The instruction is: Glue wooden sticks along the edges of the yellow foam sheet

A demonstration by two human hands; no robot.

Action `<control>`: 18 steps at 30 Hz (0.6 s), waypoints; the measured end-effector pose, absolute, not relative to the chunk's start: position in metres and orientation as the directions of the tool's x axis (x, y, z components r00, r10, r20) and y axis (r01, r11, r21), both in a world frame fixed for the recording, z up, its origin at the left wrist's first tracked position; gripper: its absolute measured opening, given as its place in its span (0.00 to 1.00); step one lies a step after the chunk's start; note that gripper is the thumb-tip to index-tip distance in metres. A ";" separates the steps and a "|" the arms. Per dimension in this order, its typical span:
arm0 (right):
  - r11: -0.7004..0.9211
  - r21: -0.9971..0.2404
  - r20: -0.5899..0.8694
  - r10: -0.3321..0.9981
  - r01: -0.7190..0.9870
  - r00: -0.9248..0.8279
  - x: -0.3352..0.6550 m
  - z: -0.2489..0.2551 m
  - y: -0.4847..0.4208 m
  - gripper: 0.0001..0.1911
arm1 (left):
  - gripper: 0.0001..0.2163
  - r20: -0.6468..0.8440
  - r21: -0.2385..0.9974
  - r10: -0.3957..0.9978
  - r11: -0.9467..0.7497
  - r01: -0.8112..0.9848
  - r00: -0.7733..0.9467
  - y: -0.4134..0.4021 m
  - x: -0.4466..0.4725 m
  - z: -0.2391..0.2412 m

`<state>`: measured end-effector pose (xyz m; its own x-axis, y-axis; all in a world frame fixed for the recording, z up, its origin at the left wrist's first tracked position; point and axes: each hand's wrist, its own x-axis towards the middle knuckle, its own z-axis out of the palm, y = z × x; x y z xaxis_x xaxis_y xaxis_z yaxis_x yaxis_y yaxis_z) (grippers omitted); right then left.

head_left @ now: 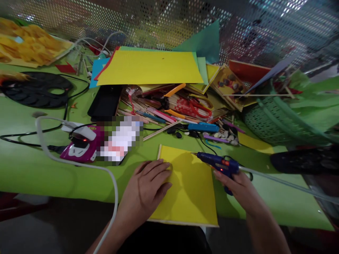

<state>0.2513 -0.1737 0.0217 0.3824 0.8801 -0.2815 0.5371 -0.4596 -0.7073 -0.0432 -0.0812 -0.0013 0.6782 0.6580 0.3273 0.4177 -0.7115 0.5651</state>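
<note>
Fingers (pixel 156 167) of my left hand (pixel 145 190) lie flat and close together on the yellow card (pixel 192 192) at the desk's (pixel 31 176) near edge; my right hand (pixel 239 185) curls around the blue glue gun (pixel 221 165), nozzle at the card's far edge

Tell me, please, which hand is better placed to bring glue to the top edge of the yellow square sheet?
Probably the right hand: it holds the blue plastic glue gun, whose nozzle points at the top edge of the yellow square sheet. The left hand lies flat on that sheet.
</note>
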 end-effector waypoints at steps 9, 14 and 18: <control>-0.472 -0.729 -0.293 0.870 0.496 0.398 0.249 0.024 -0.172 0.20 | 0.12 0.329 0.562 0.655 -0.715 0.417 0.680 -0.082 -0.043 -0.003; -0.452 -0.718 -0.296 0.886 0.529 0.356 0.245 0.023 -0.167 0.21 | 0.11 0.342 0.562 0.651 -0.720 0.407 0.678 -0.081 -0.043 -0.002; -0.463 -0.712 -0.288 0.878 0.528 0.382 0.248 0.023 -0.170 0.20 | 0.11 0.339 0.567 0.652 -0.717 0.406 0.678 -0.081 -0.043 -0.001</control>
